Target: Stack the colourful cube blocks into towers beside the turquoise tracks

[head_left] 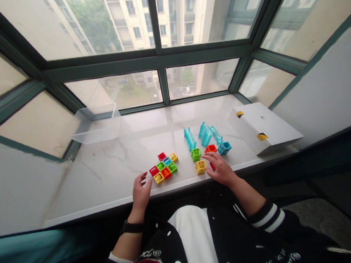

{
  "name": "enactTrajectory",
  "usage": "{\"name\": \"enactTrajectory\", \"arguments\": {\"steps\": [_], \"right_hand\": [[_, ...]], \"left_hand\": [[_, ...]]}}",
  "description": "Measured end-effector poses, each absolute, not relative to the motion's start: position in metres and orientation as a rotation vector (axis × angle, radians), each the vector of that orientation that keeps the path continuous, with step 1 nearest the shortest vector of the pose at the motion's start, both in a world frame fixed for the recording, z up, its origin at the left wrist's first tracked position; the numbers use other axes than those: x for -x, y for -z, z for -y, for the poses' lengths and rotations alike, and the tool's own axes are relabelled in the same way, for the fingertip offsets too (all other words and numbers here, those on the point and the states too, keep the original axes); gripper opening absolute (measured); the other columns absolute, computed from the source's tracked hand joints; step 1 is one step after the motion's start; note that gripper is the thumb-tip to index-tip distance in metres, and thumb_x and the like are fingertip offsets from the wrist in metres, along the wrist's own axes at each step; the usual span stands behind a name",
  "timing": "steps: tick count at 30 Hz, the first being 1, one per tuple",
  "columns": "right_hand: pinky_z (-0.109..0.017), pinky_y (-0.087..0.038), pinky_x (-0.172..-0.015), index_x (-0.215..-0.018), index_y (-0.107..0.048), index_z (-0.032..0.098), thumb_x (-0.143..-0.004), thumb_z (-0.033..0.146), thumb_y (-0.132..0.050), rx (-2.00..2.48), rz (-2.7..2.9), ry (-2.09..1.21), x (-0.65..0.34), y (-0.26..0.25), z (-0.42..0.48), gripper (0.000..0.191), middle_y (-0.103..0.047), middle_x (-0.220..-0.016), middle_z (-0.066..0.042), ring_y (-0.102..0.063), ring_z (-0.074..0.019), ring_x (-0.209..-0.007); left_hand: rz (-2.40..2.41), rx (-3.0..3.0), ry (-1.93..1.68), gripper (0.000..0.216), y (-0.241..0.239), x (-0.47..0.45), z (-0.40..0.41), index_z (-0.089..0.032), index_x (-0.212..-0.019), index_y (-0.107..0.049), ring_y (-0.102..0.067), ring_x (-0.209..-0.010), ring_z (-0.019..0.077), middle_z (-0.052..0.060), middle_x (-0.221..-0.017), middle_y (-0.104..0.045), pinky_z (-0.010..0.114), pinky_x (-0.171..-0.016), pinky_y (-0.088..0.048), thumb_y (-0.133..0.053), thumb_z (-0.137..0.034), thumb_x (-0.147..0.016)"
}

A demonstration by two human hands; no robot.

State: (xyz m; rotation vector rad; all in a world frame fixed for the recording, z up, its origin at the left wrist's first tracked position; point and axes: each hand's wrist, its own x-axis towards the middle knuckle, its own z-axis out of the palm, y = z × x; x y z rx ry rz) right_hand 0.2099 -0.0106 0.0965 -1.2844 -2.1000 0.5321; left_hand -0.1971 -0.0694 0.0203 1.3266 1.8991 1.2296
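Observation:
My left hand (142, 192) rests at the left side of a flat cluster of coloured cube blocks, its fingers apart and curved, holding nothing I can see. The cluster has a yellow block (159, 178), a red block (153, 171), an orange block (165, 172), a green block (173, 168) and several others. My right hand (221, 169) is over the loose blocks, fingers spread. Close to its fingertips are a yellow cube (200, 167) and a green cube (196, 154). Behind it lies an orange cube (211, 148), and a red block (212, 166) is partly hidden under it.
A blue cube (224, 148) and translucent blue track pieces (205, 133) lie beyond my right hand. A clear plastic bin (100, 136) stands at the left on the marble sill (134, 146). At the right is a white box (266, 126) with yellow-black tape. Windows rise behind.

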Motion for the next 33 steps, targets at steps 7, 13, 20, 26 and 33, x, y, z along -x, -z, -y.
{"name": "enactTrajectory", "arguments": {"steps": [7,13,20,26,33], "right_hand": [[-0.047,-0.053,-0.112,-0.128,-0.073,0.029,-0.097,0.02,-0.06,1.104,2.078,-0.579,-0.155,-0.115,0.014,0.034,-0.069,-0.124,-0.009,-0.065,-0.0279,-0.122],[-0.039,-0.057,-0.104,-0.14,-0.064,0.028,-0.092,0.018,-0.068,1.09,2.354,-0.755,-0.099,-0.094,0.007,0.049,-0.065,-0.132,-0.009,-0.068,-0.025,-0.117],[-0.041,-0.058,-0.1,-0.144,-0.061,0.026,-0.086,0.02,-0.077,1.403,2.472,-0.814,-0.076,-0.057,-0.001,0.061,-0.063,-0.135,-0.014,-0.071,-0.0307,-0.115],[-0.044,-0.055,-0.105,-0.144,-0.059,0.02,-0.089,0.022,-0.074,1.442,2.551,-0.867,-0.065,-0.052,-0.006,0.057,-0.063,-0.137,-0.017,-0.068,-0.0329,-0.121],[-0.043,-0.053,-0.106,-0.137,-0.061,0.018,-0.092,0.023,-0.069,1.471,2.585,-0.87,-0.065,-0.053,-0.006,0.046,-0.065,-0.137,-0.017,-0.067,-0.0326,-0.125]], "left_hand": [[-1.846,-1.857,-1.077,0.039,-0.028,0.166,0.049,-0.024,-0.132,-0.063,-0.056,-0.138,0.0336,0.014,-0.144,-0.062,0.056,-0.123,-0.041,-0.061,-0.039,-0.096],[-1.903,-1.994,-0.889,0.045,-0.024,0.141,0.011,-0.022,-0.139,-0.061,-0.05,-0.143,0.038,0.017,-0.153,-0.057,0.06,-0.124,-0.035,-0.06,-0.034,-0.095],[-1.947,-2.069,-0.754,0.048,-0.015,0.123,-0.012,-0.024,-0.147,-0.062,-0.039,-0.152,0.042,0.014,-0.164,-0.05,0.068,-0.127,-0.021,-0.053,-0.036,-0.102],[-1.965,-2.098,-0.631,0.051,-0.01,0.119,-0.011,-0.026,-0.153,-0.059,-0.035,-0.157,0.0386,0.011,-0.169,-0.044,0.063,-0.127,-0.028,-0.05,-0.039,-0.104],[-2.011,-2.208,-0.437,0.053,-0.015,0.119,-0.01,-0.027,-0.157,-0.055,-0.036,-0.158,0.0361,0.008,-0.172,-0.039,0.059,-0.128,-0.031,-0.038,-0.04,-0.109]]}}
